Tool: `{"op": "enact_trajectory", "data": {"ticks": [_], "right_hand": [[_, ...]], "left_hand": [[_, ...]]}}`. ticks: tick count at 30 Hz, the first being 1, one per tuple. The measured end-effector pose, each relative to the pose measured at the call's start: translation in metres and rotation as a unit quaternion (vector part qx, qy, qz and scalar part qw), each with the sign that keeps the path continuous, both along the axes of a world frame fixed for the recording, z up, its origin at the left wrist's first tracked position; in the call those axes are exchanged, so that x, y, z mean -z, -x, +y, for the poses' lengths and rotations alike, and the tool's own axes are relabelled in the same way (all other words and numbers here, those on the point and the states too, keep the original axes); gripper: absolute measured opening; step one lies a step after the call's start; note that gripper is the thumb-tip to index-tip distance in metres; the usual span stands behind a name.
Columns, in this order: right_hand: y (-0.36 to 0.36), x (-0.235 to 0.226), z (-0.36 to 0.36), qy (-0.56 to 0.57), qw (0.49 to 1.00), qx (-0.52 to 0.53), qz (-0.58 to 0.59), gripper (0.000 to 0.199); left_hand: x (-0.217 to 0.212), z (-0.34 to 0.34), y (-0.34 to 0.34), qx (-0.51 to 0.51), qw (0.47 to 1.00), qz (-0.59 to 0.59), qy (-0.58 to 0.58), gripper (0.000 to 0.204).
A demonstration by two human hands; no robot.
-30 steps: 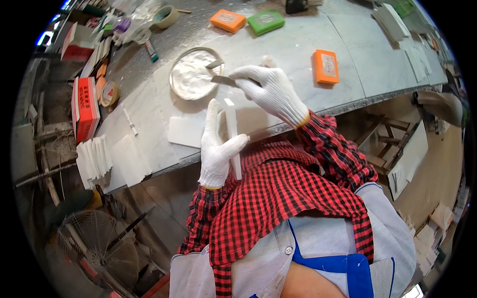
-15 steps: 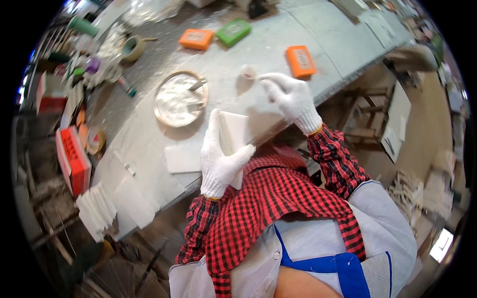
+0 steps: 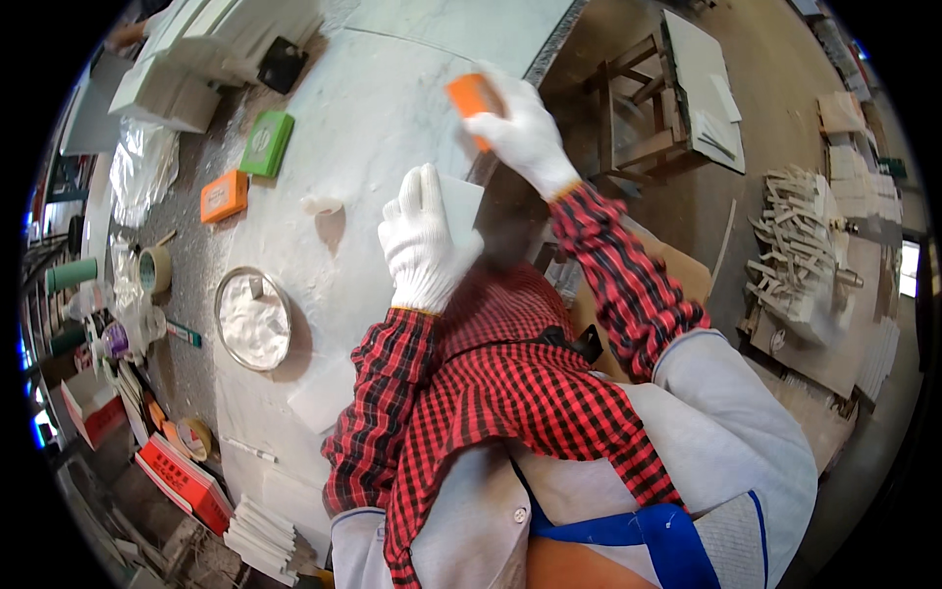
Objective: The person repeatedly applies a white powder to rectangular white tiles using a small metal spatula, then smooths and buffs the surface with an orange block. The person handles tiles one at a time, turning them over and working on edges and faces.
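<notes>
A pale, grey-veined table [image 3: 358, 128] runs from the top of the frame down its left half. A wooden stand [image 3: 638, 152] bearing a pale panel fills the upper right, and a jumbled heap of pale strips [image 3: 797, 250] sits at the right. The white-gloved right hand [image 3: 528, 137], upper centre, is slightly blurred, its thumb and fingers closed round an orange block [image 3: 469, 102]. The gloved left hand [image 3: 422, 240], just left of centre, has its thumb spread from its fingers and grips a white slab [image 3: 463, 203] between them. The slab is near the table's right edge, partly hidden by the glove — whether it touches the tabletop, I cannot tell. A red box [image 3: 182, 481] lies at the lower left. Left of centre, a round dish [image 3: 287, 319] contains white paste [image 3: 253, 329]. In the upper left, a green block [image 3: 267, 143] lies just beside a second orange block [image 3: 224, 196]. A slim white stick [image 3: 248, 450] lies in the lower left, near the red box.
</notes>
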State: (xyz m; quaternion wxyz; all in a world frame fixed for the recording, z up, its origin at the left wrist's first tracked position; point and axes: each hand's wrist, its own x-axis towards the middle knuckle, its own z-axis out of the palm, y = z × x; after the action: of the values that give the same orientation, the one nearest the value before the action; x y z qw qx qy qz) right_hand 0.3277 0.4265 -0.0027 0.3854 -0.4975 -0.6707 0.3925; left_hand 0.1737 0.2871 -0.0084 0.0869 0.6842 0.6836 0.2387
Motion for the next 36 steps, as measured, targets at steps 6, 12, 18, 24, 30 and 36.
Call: {"op": "enact_trajectory", "data": {"ticks": [6, 12, 18, 24, 30, 36], "right_hand": [[-0.044, 0.036, -0.094, 0.236, 0.850, 0.117, 0.456, 0.076], [-0.014, 0.038, -0.102, 0.279, 0.797, 0.187, 0.502, 0.064], [-0.007, 0.046, -0.107, 0.245, 0.829, 0.210, 0.456, 0.060], [0.001, 0.049, -0.127, 0.232, 0.815, 0.274, 0.455, 0.050], [0.020, 0.050, -0.127, 0.187, 0.835, 0.336, 0.393, 0.048], [0.044, 0.019, -0.136, 0.189, 0.863, 0.367, 0.290, 0.046]], "left_hand": [[0.003, 0.034, -0.014, 0.042, 0.998, 0.055, 0.014, 0.093], [-0.005, 0.036, -0.001, 0.101, 0.991, 0.084, 0.025, 0.102], [0.002, 0.022, 0.017, 0.165, 0.985, 0.047, 0.021, 0.102], [0.010, 0.018, 0.013, 0.192, 0.981, 0.014, 0.038, 0.101], [0.009, 0.021, 0.010, 0.186, 0.982, 0.008, 0.037, 0.093], [0.016, 0.019, 0.011, 0.173, 0.984, 0.003, 0.031, 0.089]]}}
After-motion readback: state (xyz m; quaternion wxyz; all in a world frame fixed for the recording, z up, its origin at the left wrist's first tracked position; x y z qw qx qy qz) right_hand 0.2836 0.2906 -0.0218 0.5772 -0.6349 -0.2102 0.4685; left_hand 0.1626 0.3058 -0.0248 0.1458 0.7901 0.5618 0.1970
